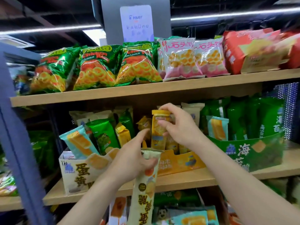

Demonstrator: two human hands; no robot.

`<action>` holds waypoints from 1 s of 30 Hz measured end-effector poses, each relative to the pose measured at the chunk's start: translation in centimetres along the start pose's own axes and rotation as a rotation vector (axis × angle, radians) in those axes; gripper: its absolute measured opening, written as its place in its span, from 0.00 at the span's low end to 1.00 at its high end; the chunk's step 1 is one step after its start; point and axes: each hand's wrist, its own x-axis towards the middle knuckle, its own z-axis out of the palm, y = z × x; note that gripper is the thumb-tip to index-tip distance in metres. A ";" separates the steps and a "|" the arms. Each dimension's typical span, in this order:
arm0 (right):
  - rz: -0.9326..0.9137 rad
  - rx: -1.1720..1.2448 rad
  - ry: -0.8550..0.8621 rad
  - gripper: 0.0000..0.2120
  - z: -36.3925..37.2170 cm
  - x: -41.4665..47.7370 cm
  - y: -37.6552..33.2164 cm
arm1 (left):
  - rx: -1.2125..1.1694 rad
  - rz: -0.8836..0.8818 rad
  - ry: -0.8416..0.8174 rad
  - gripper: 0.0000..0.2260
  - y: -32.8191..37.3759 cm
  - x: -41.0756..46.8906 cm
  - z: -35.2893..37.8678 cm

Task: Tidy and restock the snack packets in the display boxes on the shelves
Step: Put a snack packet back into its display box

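My right hand [178, 125] pinches a yellow snack packet [158, 125] upright above the yellow display box [180, 161] on the middle shelf. My left hand [131, 159] grips a cream packet [143, 189] by its top end; the packet hangs down in front of the shelf edge, and my index finger points toward the yellow packet. A cream display box [76, 174] at the left holds teal, green and yellow packets leaning at angles. A green display box [253, 153] at the right holds green packets and one teal packet [218, 127].
The upper shelf [146, 90] carries green ring-snack bags [97, 67], pink bags [193, 57] and red packs [253, 51]. A blue-grey post [17, 143] rises at the left. More packets sit on the shelf below [183, 213].
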 end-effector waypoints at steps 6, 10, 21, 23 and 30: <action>-0.063 -0.195 0.013 0.07 2.1 0.3 0.4 | -0.066 -0.010 0.093 0.50 0.0 0.0 -1.1; -0.044 -0.359 0.047 0.09 3.3 0.5 1.1 | 0.043 -0.012 0.057 0.44 0.4 0.9 -1.7; 0.037 -0.877 0.085 0.23 -0.5 -1.3 -0.1 | 0.369 -0.068 0.004 0.36 0.4 3.2 -0.6; 0.157 -0.832 -0.012 0.25 -1.0 -1.6 0.6 | 0.371 -0.081 0.014 0.37 0.5 3.4 -0.4; 0.117 -0.465 -0.034 0.17 -0.4 -0.9 2.5 | 0.361 0.101 0.073 0.34 3.1 1.7 -0.5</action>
